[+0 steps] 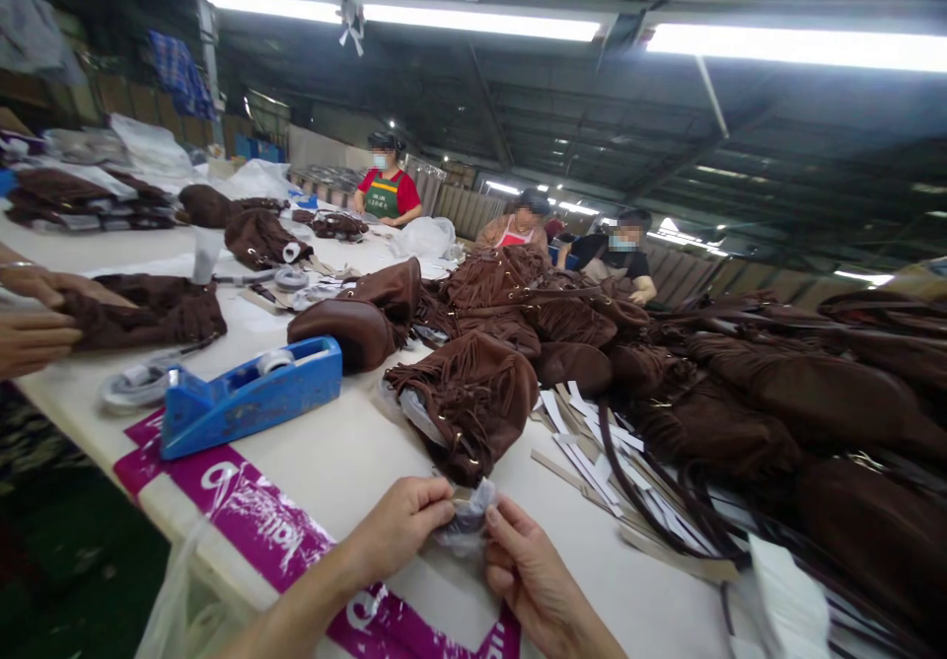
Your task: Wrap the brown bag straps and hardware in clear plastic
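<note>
Near the table's front edge, a small crumpled piece of clear plastic wrap [469, 517] is pinched between my two hands. My left hand [411, 521] grips its left side with thumb and forefinger. On its right side, my right hand [518, 550] pinches it with the fingers curled. Something darker shows through the plastic, but I cannot make out what. Just beyond my fingers lies a brown fringed bag [480, 398] with small gold-coloured eyelets, clear plastic showing at its opening.
A blue tape dispenser [252, 398] stands to the left on purple printed sheeting [258, 511]. Brown bags [740, 393] are heaped on the right, beside paper strips [584, 447]. Another person's hands [36, 314] hold a brown bag at far left. Several people work beyond.
</note>
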Available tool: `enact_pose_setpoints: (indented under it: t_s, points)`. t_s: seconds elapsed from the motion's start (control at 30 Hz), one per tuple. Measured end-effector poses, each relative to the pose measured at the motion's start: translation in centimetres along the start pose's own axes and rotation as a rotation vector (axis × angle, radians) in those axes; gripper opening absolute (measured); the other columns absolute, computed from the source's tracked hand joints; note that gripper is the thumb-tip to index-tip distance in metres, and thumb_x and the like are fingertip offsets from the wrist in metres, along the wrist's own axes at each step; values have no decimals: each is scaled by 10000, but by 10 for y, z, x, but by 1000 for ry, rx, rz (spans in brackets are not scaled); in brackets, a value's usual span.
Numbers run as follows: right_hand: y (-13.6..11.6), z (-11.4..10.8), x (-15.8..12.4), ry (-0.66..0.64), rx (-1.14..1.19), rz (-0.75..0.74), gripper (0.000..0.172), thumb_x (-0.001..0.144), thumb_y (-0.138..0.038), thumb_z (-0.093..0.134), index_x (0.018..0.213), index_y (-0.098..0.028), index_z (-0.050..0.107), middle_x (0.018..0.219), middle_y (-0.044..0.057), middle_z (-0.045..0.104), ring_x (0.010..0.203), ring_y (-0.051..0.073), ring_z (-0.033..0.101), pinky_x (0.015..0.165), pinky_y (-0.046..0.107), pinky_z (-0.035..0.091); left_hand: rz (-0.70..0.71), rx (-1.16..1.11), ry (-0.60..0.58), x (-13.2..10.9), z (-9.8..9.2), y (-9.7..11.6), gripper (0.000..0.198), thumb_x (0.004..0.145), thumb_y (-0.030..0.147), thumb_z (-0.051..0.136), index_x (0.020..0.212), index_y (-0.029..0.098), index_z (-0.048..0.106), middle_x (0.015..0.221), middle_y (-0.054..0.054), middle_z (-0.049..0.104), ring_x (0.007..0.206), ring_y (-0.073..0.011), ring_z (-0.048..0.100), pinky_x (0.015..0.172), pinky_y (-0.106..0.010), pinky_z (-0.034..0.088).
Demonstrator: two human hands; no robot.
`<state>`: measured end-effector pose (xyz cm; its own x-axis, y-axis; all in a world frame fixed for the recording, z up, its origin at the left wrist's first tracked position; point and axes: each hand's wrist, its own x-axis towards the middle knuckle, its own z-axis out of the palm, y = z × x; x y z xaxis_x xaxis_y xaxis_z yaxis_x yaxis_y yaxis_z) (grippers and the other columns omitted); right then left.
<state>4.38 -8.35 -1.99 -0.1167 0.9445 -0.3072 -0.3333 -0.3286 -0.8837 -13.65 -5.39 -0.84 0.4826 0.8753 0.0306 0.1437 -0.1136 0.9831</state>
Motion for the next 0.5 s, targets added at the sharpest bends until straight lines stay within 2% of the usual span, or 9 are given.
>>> enact_pose_setpoints:
  t_s: [0.03, 0.1, 0.13, 0.17, 0.2, 0.27, 0.33, 0.4, 0.5]
  points:
    - [0, -4, 0, 56, -131, -63, 561, 626, -492, 812, 1050, -169, 637, 624, -74, 448, 417, 23, 277, 361, 146, 231, 10, 20, 9, -1, 0, 0, 267, 777, 366, 499, 607, 188, 395, 598, 48, 356, 598, -113, 318, 563, -233, 256]
    - [-5, -11, -3, 216, -478, -311, 527, 680, -504, 752, 1091, -193, 642, 796, 12, 586, 511, 96, 480, 441, 223, 418, 26, 52, 25, -3, -2, 0, 259, 796, 353, 484, 614, 185, 410, 615, 38, 377, 615, -120, 336, 580, -237, 272]
    - [-10, -13, -5, 291, -671, -478, 475, 708, -487, 727, 1089, -211, 658, 958, 66, 626, 660, 165, 583, 568, 297, 506, 38, 63, 36, -4, -3, 1, 258, 805, 349, 478, 617, 183, 419, 621, 34, 386, 621, -123, 344, 588, -240, 278]
    - [-17, -14, -7, 337, -853, -646, 403, 742, -458, 701, 1077, -235, 677, 1129, 99, 614, 864, 239, 617, 744, 383, 527, 52, 75, 51, -4, -4, 1, 260, 814, 348, 475, 619, 182, 425, 625, 31, 392, 626, -126, 350, 595, -244, 284]
    - [-25, -14, -9, 330, -1013, -787, 329, 781, -421, 671, 1068, -262, 692, 1260, 99, 572, 1054, 293, 573, 903, 454, 472, 71, 89, 67, -4, -5, 1, 263, 820, 346, 474, 621, 180, 431, 630, 27, 400, 632, -128, 359, 604, -248, 289]
    - [-43, -10, -12, 148, -1244, -922, 258, 857, -342, 601, 1099, -313, 689, 1355, 66, 535, 1222, 309, 476, 1037, 502, 359, 116, 124, 85, -5, -6, 1, 265, 832, 338, 475, 624, 177, 442, 641, 18, 424, 648, -135, 381, 621, -256, 299]
    - [-57, -3, -11, -145, -1321, -868, 298, 900, -270, 550, 1174, -333, 647, 1320, 49, 577, 1187, 265, 525, 1027, 438, 391, 148, 152, 85, -6, -7, 0, 266, 844, 326, 471, 626, 176, 446, 648, 11, 438, 661, -141, 399, 631, -259, 305]
    - [-64, 3, -7, -376, -1273, -754, 332, 901, -224, 549, 1215, -313, 613, 1260, 44, 621, 1129, 228, 572, 974, 349, 436, 151, 155, 76, -7, -8, 0, 269, 848, 316, 470, 621, 175, 443, 645, 12, 431, 663, -139, 404, 634, -256, 309]
    - [-66, 6, 3, -458, -1178, -641, 324, 865, -205, 596, 1181, -278, 606, 1070, 25, 685, 932, 196, 629, 816, 278, 474, 135, 120, 64, -9, -9, 0, 275, 838, 321, 484, 610, 173, 446, 634, 17, 419, 654, -132, 402, 620, -244, 316]
